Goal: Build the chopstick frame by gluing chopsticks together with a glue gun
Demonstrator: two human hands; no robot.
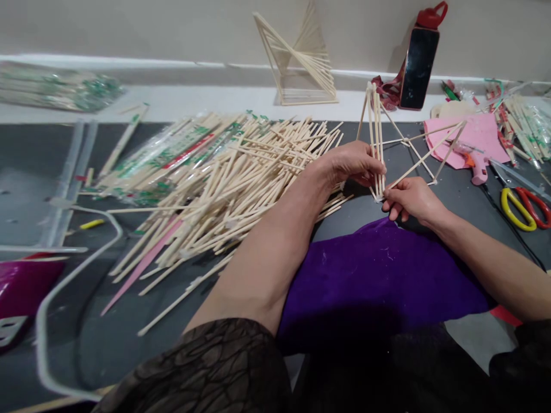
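Note:
A frame of pale wooden sticks stands on the grey table in front of me, its sticks joined at the corners. My left hand is closed around several near-upright sticks on its left side. At the foot of those sticks, my right hand pinches near the lower corner, its fingertips on a stick there. Just below both hands lies a purple cloth. Left of my left forearm, a large heap of loose wooden sticks spreads over the table.
A finished-looking stick model stands by the wall. Right of it, a phone leans on a red-capped bottle. A pink glue gun and scissors lie at the right. Packaged chopsticks and a white curved bar are at left.

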